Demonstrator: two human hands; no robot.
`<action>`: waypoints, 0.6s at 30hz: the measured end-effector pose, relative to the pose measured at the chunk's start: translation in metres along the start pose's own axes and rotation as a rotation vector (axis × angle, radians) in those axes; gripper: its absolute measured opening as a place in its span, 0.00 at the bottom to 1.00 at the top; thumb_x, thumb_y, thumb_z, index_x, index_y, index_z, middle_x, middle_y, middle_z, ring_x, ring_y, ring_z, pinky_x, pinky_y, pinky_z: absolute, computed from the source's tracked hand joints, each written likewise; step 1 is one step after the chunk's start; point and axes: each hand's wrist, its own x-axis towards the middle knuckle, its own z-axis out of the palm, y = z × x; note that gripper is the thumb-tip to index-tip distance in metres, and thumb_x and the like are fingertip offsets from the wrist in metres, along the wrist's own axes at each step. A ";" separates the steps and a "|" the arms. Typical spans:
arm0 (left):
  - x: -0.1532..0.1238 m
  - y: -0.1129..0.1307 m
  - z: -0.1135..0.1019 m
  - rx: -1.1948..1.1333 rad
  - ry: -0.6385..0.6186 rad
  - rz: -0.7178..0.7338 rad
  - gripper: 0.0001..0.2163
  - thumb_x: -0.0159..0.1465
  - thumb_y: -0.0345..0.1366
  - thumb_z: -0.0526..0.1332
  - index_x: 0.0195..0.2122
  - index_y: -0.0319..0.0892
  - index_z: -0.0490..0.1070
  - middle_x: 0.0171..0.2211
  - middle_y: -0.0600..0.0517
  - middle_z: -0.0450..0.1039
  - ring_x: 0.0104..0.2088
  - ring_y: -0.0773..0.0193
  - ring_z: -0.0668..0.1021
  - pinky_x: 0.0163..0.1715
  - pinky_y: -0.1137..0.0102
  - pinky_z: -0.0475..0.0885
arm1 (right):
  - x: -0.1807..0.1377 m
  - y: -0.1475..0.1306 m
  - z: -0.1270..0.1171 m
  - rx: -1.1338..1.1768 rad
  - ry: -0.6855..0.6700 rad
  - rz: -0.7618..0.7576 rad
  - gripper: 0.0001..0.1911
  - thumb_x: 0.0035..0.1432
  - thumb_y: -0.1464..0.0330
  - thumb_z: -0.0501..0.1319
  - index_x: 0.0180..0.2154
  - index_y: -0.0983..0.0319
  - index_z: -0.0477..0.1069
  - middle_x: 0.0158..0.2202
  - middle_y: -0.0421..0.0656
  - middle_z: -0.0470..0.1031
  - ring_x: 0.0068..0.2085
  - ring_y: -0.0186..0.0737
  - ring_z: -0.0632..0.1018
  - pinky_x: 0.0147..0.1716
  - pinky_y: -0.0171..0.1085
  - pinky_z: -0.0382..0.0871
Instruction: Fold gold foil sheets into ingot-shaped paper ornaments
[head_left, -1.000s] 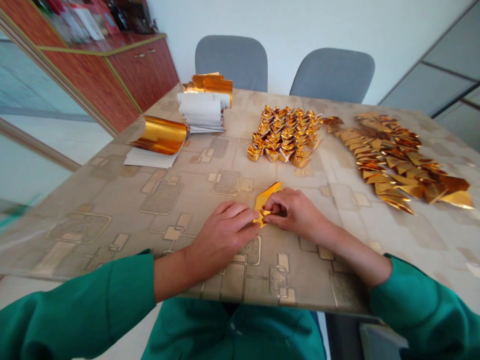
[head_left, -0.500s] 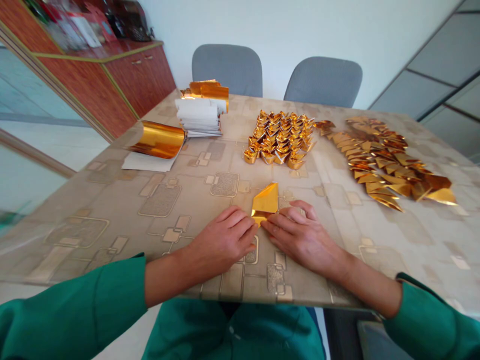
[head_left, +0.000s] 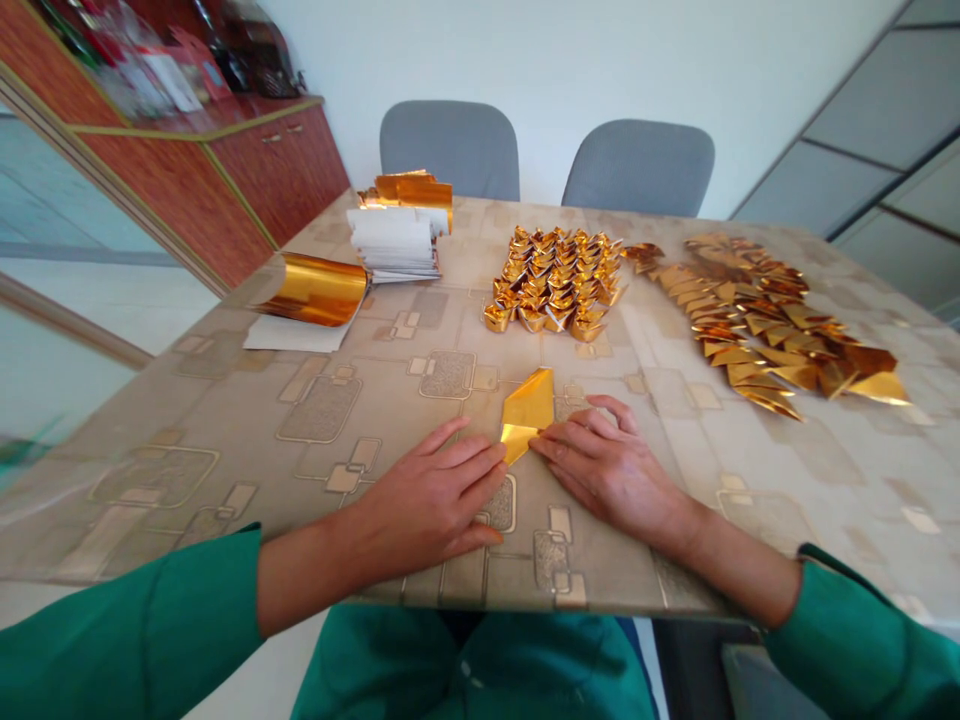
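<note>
A small piece of gold foil paper lies flat on the table in front of me, folded into a slanted shape with a pointed top and bottom. My left hand rests palm down at its lower left, fingers stretched out and apart, the fingertips touching the paper's edge. At the lower right edge, my right hand has its thumb and fingers pressed together on the paper. Beyond it stand rows of folded gold paper ingots.
Flat folded gold pieces lie overlapping in long rows at right. A stack of paper sheets and a curled gold sheet are at back left. Two grey chairs stand behind the patterned table.
The paper's lower part has been folded flat, now showing a smooth gold point at the bottom. My left hand has shifted slightly left and its fingers have spread. The right hand has barely moved.
</note>
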 end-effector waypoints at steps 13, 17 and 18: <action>0.012 -0.005 0.013 -0.043 -0.025 -0.053 0.14 0.70 0.38 0.57 0.53 0.38 0.69 0.45 0.47 0.76 0.47 0.57 0.75 0.62 0.53 0.60 | 0.000 0.002 0.000 -0.095 0.024 0.024 0.10 0.69 0.70 0.56 0.46 0.59 0.75 0.40 0.41 0.81 0.43 0.41 0.75 0.60 0.49 0.54; 0.005 -0.010 0.010 -0.054 -0.045 -0.005 0.21 0.68 0.46 0.58 0.56 0.37 0.67 0.49 0.45 0.75 0.51 0.54 0.74 0.63 0.52 0.57 | -0.002 0.006 0.001 -0.144 -0.019 0.018 0.10 0.69 0.70 0.55 0.44 0.58 0.75 0.40 0.42 0.80 0.44 0.42 0.74 0.61 0.49 0.54; 0.005 -0.010 0.009 -0.053 -0.052 0.001 0.23 0.67 0.48 0.59 0.56 0.37 0.67 0.49 0.45 0.75 0.51 0.53 0.74 0.63 0.51 0.56 | -0.002 0.006 0.001 -0.153 -0.027 0.007 0.10 0.69 0.70 0.55 0.43 0.58 0.75 0.41 0.42 0.80 0.44 0.42 0.74 0.61 0.49 0.54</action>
